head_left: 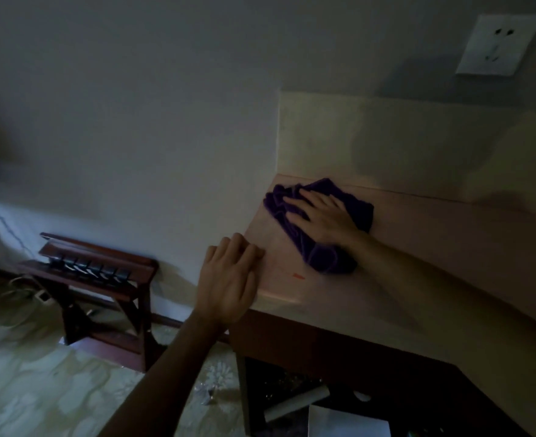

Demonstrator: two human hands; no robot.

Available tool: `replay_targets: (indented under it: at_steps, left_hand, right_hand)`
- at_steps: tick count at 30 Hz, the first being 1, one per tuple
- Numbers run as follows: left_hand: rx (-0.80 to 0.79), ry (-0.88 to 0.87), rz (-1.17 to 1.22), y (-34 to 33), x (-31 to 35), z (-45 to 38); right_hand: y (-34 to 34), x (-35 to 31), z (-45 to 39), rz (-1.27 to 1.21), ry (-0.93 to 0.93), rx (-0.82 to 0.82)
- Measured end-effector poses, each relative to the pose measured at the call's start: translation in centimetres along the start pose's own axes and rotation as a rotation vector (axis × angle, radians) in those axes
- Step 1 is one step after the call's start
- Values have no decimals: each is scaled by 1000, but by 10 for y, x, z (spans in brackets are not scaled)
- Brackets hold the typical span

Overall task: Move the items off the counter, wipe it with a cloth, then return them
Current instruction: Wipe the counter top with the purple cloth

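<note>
Dim counter [418,279]: right hand [323,216] flat on purple cloth [320,253] near its corner; left hand [228,279] flat at edge.

the cloth [320,247] is soft, napped purple fabric, matt and bunched into folds. the bench [433,247] top looks smooth, pale and faintly glossy, over a dark polished wood front. the luggage rack [102,279] is reddish varnished wood. the wall socket [500,44] is smooth white plastic.
</note>
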State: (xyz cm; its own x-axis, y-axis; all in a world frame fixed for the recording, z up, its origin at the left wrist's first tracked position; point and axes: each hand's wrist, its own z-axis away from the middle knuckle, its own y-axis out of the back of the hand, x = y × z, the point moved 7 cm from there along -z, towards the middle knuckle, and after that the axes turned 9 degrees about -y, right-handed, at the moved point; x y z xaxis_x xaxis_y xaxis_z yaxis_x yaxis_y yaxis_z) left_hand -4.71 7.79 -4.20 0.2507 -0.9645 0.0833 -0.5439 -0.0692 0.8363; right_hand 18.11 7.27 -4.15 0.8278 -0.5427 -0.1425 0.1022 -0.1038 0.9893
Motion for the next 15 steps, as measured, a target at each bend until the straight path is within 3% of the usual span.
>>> replay_targets:
  at_steps: [4,7,12,15]
  left_hand:
    - [24,-23,9,-4,-2,-1]
    - [45,-25,20,-3,-4,-2]
    - [117,36,87,5,-1,2]
    - [259,187,279,16,-5,14]
  right_hand:
    - [-7,-11,-77,10,-60,1]
    - [-9,-17,-85,29,-61,-19]
    - [-14,-50,-15,-10,4,-31]
    - [-12,-81,65,-19,138,-10]
